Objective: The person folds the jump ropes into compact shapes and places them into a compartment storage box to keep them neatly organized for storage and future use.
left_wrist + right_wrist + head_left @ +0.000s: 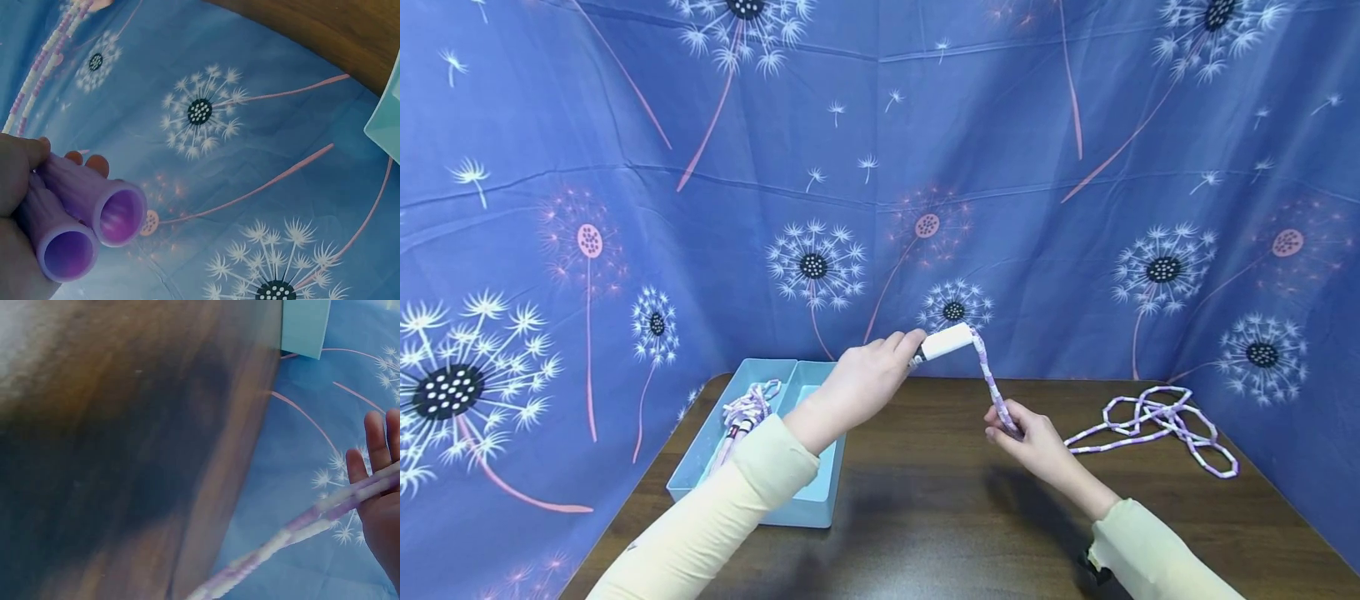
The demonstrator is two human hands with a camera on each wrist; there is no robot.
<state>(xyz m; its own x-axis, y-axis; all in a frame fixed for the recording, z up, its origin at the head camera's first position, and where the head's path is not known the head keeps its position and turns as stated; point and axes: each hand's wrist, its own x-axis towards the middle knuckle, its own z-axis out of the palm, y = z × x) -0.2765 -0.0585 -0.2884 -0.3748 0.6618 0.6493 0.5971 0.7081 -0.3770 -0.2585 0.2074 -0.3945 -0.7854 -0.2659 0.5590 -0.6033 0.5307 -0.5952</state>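
Note:
My left hand (868, 379) grips the two handles (946, 342) of a beaded jump rope side by side, raised above the table. Their hollow purple ends (119, 209) face the camera in the left wrist view; in the head view their other ends look white. From the handles, the doubled purple-and-white cord (990, 375) runs down to my right hand (1037, 446), which holds it between thumb and fingers. Across that palm lie two strands (294, 528) in the right wrist view. Beyond the right hand, the remaining rope (1165, 412) lies in loose loops on the table.
A light-blue divided box (801, 512) stands on the left of the brown wooden table (925, 500). Its left compartment holds a bundled purple-and-white jump rope (748, 412). Blue dandelion-print cloth (880, 208) hangs behind and at both sides.

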